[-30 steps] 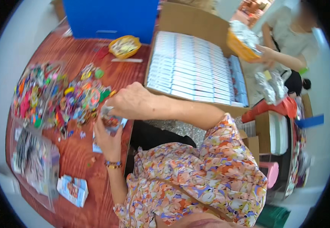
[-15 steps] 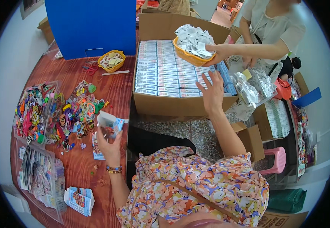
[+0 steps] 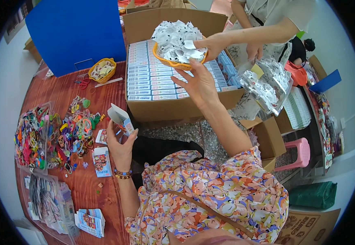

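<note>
My left hand point(image 3: 121, 149) is closed around a small open carton point(image 3: 121, 118), pale inside, with its flap raised. Fingers spread, my right hand point(image 3: 200, 83) reaches up to the near rim of a yellow basket point(image 3: 171, 64) heaped with small white packets point(image 3: 177, 38). A fingertip overlaps the rim; how firmly it touches is unclear. A co-worker's hand point(image 3: 216, 43) grips that basket from the right, above a big cardboard box point(image 3: 165, 110) packed with rows of small cartons point(image 3: 151, 77). Another blue-and-white carton point(image 3: 101, 162) lies beside my left wrist.
Colourful trinkets point(image 3: 77, 132) are heaped on the wooden table beside a clear bin point(image 3: 32, 136) of more. A stack of flat cartons point(image 3: 90, 222) lies nearer me. A blue board point(image 3: 75, 36) stands behind a small yellow basket point(image 3: 102, 70). At right are a clear packet container point(image 3: 265, 87) and a pink stool point(image 3: 296, 155).
The co-worker has carried the packet basket leftward and toward me. My right hand has risen to its rim. My left hand still holds the carton, now turned more upright. The whole view has shifted.
</note>
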Available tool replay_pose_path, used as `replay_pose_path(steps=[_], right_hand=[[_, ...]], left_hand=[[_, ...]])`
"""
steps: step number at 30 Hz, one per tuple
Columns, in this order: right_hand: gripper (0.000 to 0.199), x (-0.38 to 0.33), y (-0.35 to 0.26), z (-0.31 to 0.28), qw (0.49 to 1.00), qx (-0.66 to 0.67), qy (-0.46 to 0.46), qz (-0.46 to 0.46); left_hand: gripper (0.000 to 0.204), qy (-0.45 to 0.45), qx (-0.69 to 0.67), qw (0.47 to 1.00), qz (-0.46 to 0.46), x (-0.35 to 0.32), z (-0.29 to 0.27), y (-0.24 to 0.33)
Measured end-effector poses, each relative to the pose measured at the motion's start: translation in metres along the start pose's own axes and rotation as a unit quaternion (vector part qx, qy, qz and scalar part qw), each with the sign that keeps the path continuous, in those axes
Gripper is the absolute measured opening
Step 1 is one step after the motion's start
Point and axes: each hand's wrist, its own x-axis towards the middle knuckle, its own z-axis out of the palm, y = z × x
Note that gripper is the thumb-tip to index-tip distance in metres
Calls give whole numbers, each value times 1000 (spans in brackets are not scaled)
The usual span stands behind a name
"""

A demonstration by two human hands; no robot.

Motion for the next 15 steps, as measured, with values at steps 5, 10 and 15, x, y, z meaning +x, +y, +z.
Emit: replay_pose_path(steps=[5, 10, 15], right_hand=[[47, -3, 2, 1, 999, -37, 8, -2], [50, -7, 7, 1, 997, -70, -1, 24], [48, -9, 22, 5, 996, -79, -7, 29]], left_hand=[[79, 13, 12, 1000, 8, -3, -8, -6], [78, 23, 1, 999, 31, -10, -16, -22], [77, 58, 20, 998, 28, -19, -32, -35]])
